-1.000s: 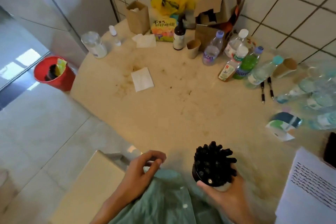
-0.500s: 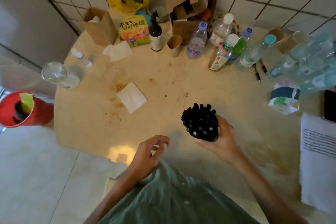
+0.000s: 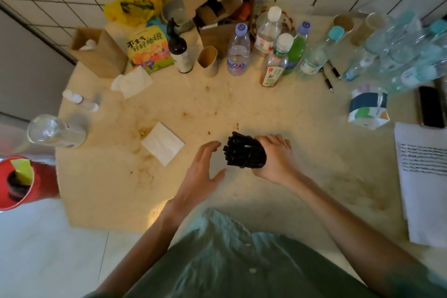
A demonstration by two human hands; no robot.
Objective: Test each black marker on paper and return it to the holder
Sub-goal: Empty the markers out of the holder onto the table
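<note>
Since half a second ago the right hand has tipped the holder of black markers over, so the bundle's long axis now runs roughly level, caps pointing left toward the left hand, low over the middle of the worktop. The right hand's fingers curl round the holder's body. The left hand has come forward, its fingers spread and straight, just beside the cap ends but apart from them. It is the nearer hand to draw one marker; the scribbled paper lies well apart to the right.
</note>
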